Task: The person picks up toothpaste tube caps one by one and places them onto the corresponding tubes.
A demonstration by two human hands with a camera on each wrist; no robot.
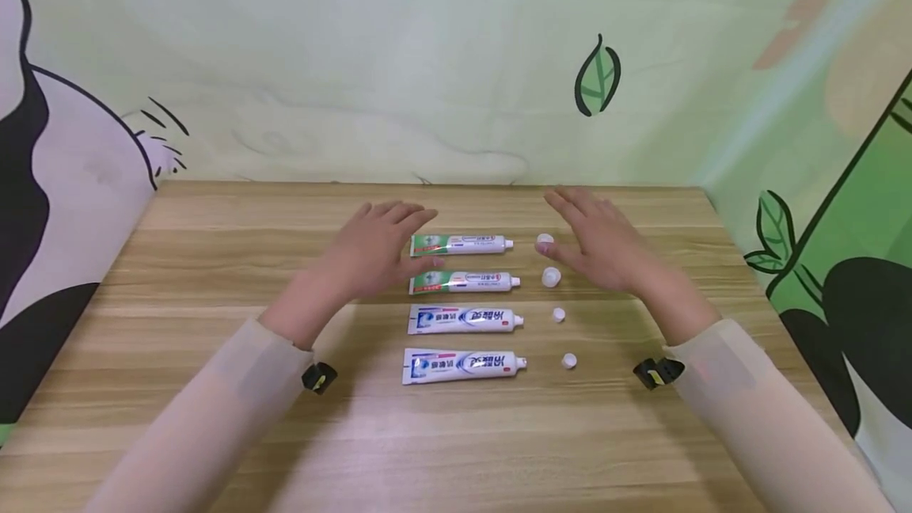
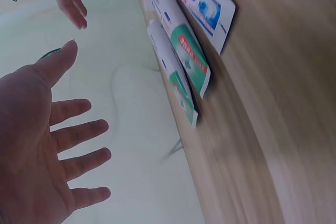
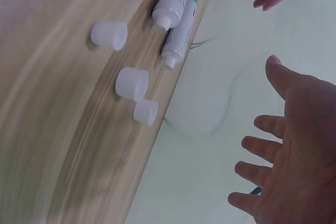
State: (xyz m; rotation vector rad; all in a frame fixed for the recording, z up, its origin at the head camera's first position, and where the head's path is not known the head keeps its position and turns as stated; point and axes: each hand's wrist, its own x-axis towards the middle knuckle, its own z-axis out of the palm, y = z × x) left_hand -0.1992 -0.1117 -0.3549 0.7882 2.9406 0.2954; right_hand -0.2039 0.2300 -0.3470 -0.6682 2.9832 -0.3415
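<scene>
From my feed, the biggest thing I see is the pale green backdrop [image 1: 342, 62], printed with leaves and large black-and-white shapes. Below it I have the wood-grain table [image 1: 463, 450], which runs up to the backdrop's lower edge. The person's left sleeve [image 1: 207, 410] and right sleeve [image 1: 769, 410], both light-coloured, reach in from the bottom corners.

Next come the hands. I read the left hand [image 1: 366, 248] as spread, raised by the left ends of the two far tubes; my left wrist view shows its fingers apart from them. The right hand [image 1: 602, 240] is spread too, raised near the far caps, its thumb overlapping one in my head view, though the right wrist view shows them apart.

Between the hands and nearer me, four tubes lie in a column, bare nozzles to the right: the nearest white-and-blue tube [image 1: 459, 366], the second white-and-blue tube [image 1: 463, 319], then the nearer green-and-white tube [image 1: 466, 283] and the farthest green-and-white tube [image 1: 463, 245].

I see a small black device at each wrist, left device [image 1: 319, 378] and right device [image 1: 659, 373]. Smallest are four white caps [image 1: 551, 277], one off each nozzle's end, in a column right of the tubes.
</scene>
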